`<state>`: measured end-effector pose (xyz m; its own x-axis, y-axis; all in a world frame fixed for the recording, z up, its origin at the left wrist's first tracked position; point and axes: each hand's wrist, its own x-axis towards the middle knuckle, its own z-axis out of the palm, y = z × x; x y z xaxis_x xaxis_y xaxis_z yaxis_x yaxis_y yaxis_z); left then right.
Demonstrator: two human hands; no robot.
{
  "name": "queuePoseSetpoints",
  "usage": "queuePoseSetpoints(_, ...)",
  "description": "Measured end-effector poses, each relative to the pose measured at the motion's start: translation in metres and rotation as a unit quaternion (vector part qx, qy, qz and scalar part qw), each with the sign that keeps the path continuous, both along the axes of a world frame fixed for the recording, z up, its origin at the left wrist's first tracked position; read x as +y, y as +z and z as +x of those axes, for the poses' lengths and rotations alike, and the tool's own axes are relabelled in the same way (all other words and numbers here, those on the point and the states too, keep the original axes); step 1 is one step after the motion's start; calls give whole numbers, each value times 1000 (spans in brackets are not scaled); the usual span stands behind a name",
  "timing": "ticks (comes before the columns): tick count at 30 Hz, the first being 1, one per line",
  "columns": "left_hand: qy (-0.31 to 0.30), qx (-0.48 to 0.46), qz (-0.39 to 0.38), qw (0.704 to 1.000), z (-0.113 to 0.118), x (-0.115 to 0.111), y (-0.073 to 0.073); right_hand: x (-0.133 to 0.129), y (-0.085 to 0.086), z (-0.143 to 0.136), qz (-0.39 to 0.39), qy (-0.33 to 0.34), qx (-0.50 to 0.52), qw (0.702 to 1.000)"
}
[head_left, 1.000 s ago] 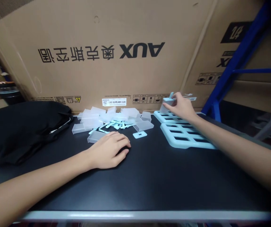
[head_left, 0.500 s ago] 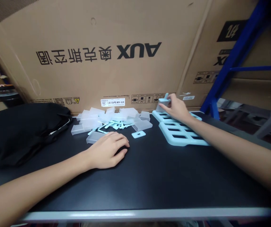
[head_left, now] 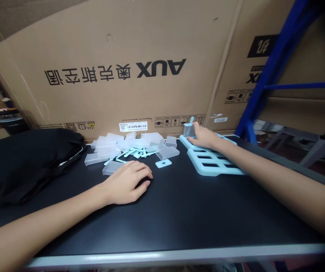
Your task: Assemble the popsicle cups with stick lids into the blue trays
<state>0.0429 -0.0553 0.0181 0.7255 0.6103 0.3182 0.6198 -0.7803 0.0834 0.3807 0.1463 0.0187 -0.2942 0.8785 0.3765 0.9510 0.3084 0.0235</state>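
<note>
1. A clear container with a light-blue top and upright handle (head_left: 189,130) stands at the far left corner of the rear light-blue rack (head_left: 184,141). Over the last second it has shifted leftward along the rack and slightly lower; it now appears to be at the rack's end opening, though whether it is fully seated cannot be told.
2. The right hand (head_left: 203,135) pinches the container's side between thumb and fingers, its grip lower than a second ago, below the handle.
3. The front light-blue rack (head_left: 205,170) lies nearer the wearer, its visible openings unfilled.
4. The left hand (head_left: 128,182) rests palm down on the black tabletop (head_left: 179,215), thumb spread from loosely curved fingers, pinching nothing visible; it has not moved.
5. Beyond it are piled clear containers (head_left: 106,147), light-blue handles (head_left: 127,153) and one flat light-blue lid (head_left: 158,165).
6. Farther out: black cloth (head_left: 23,162) at left, a large cardboard box (head_left: 123,102) behind.
</note>
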Motion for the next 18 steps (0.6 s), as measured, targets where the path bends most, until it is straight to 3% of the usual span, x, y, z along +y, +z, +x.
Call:
queuePoseSetpoints(8, 13, 1, 3, 1000, 1, -2, 1, -6, -1, 4, -20, 2, -1, 1000)
queuePoseSetpoints(12, 34, 1, 4, 999, 0, -2, 1, -28, 14, 0, 81, -8, -42, 996)
queuePoseSetpoints(15, 36, 8, 2, 999, 0, -2, 0, -53, 33, -16, 132, 36, -78, 988)
queuePoseSetpoints(18, 33, 15, 7, 999, 0, -2, 0, -79, 43, -41, 89, 129, -103, 982)
